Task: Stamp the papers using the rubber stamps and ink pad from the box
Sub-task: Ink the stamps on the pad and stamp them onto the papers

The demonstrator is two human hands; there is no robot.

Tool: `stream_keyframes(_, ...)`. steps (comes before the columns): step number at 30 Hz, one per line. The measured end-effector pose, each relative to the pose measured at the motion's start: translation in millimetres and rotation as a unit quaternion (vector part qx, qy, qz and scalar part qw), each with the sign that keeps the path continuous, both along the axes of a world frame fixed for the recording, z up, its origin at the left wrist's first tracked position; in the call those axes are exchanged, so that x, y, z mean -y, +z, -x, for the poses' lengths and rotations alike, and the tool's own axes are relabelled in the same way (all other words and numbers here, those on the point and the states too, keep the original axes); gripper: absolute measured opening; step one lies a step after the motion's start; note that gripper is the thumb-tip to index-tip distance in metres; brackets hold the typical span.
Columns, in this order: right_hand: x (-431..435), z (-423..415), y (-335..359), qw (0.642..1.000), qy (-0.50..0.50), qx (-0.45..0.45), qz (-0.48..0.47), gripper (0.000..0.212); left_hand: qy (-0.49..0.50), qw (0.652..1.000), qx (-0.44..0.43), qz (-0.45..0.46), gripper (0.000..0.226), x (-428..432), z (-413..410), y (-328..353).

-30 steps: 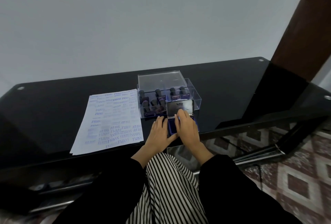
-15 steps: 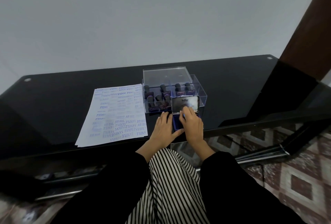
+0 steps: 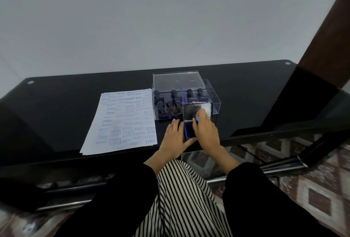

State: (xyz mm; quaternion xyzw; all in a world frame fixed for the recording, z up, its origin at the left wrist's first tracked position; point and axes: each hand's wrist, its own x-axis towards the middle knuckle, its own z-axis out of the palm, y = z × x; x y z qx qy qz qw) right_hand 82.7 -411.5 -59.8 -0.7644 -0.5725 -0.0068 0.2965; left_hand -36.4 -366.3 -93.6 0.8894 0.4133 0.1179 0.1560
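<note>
Nearest, steadies the ink pad (image 3: pixel 188 133) with the left grip (image 3: pixel 175 138): spread wide and flat on the counter (image 3: pixel 56 104), holding nothing, thumb against the pad's near edge, probably to stop the tray sliding on the glossy black top. Reaches over the blue tray with the right grip (image 3: pixel 205 132), fingertips up on the raised metal lid (image 3: pixel 190 112); cannot tell whether pinching that lid or only pressing it, with the thumb side hidden. Seems to be working the lid, whether opening or closing unclear. Reads "Artline" just above those fingertips, on the lid's face. Shows a spot of blue at one fingertip, likely ink. Left of the left grip, has the papers (image 3: pixel 123 123) close by, crowded with blue impressions: "SAMPLE", "AIR MAIL", "FRAGILE", "AMENDED", many upside down from this seat. Just beyond the right grip, finds the clear box (image 3: pixel 216 102) right behind the lid, rubber stamps (image 3: pixel 173 94) upright in rows inside, knobs up for easy picking. Farther still, sees the box's clear cover (image 3: pixel 178 81).
</note>
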Motion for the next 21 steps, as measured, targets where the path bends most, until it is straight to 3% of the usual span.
stream_keyframes(10, -17, -12, 11, 0.993, 0.055, 0.077, 0.065, 0.022, -0.003, 1.0, -0.005, 0.014, 0.08, 2, 1, 3)
stream_keyframes(15, -22, -8, 6, 0.996, 0.016, 0.092, 0.008, 0.027, -0.002, 1.0, -0.01, 0.013, 0.081, 2, 1, 3)
stream_keyframes(21, -16, -9, 2, 0.973, -0.02, 0.224, -0.054, 0.03, -0.001, 1.0, -0.01, 0.015, 0.081, 4, 1, 4)
